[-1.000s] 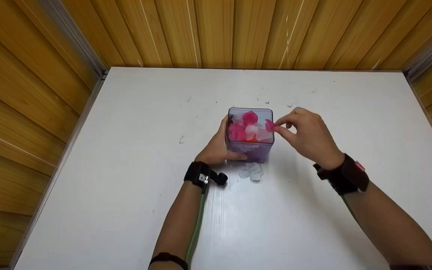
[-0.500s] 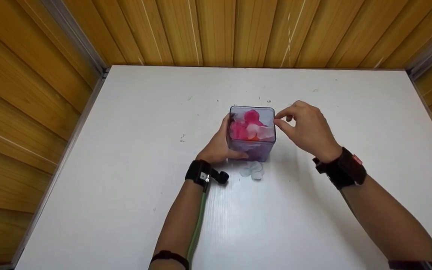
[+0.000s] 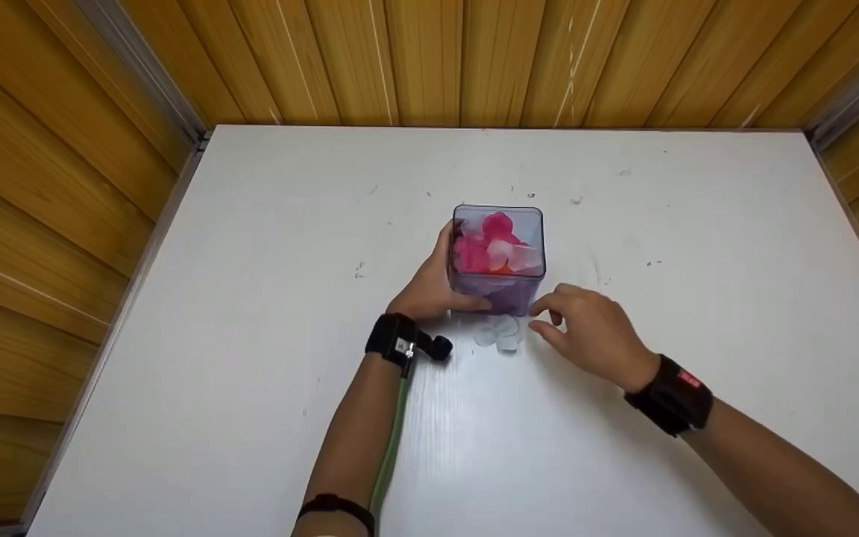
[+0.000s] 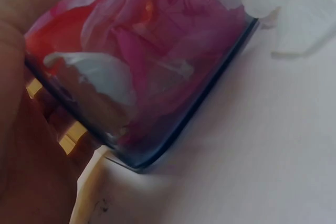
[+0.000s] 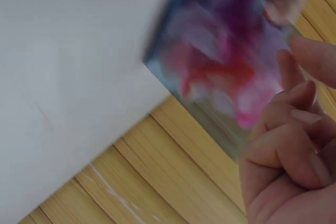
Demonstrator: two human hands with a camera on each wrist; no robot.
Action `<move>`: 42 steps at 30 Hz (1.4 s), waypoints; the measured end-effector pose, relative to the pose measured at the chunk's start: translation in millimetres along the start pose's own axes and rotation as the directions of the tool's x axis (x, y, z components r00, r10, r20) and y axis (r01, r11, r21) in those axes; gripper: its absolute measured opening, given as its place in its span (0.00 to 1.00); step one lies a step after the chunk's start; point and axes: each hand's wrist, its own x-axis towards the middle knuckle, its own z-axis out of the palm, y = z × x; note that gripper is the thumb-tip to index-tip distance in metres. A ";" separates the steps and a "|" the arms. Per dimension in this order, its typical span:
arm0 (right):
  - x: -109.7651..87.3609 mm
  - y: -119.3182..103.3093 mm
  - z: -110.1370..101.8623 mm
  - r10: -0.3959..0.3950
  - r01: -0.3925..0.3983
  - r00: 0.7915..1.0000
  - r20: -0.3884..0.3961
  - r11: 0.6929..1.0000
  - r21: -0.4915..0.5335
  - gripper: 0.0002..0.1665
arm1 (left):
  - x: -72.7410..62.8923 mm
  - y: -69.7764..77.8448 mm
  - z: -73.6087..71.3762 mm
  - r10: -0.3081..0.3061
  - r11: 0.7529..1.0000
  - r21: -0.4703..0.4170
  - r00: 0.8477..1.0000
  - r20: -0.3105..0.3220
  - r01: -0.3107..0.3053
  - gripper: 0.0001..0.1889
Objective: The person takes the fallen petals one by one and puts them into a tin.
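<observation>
A clear purple-tinted square plastic box stands on the white table, filled with pink, red and white artificial petals. My left hand grips its left side, thumb across the front wall and the other fingers mostly hidden behind. In the left wrist view the petals press against the clear wall. Several loose white petals lie on the table just in front of the box. Beside them on the right is my right hand, thumb and index finger apart with nothing visible between them.
White table surface surrounds the box, with small dark scuffs. Yellow wood-look panels stand along the back and sides. Each wrist wears a black strap, and a green cable runs along the left forearm.
My right hand let a pink petal go into the box at its right rim, then came down and toward me beside the loose white petals. My left hand kept its grip on the box.
</observation>
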 end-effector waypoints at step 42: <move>82.4 -22.6 -28.7 -0.053 0.110 0.957 -0.285 0.976 0.189 0.06 | 1.3 -0.3 -3.0 0.005 1.000 0.009 1.000 0.007 -0.005 0.71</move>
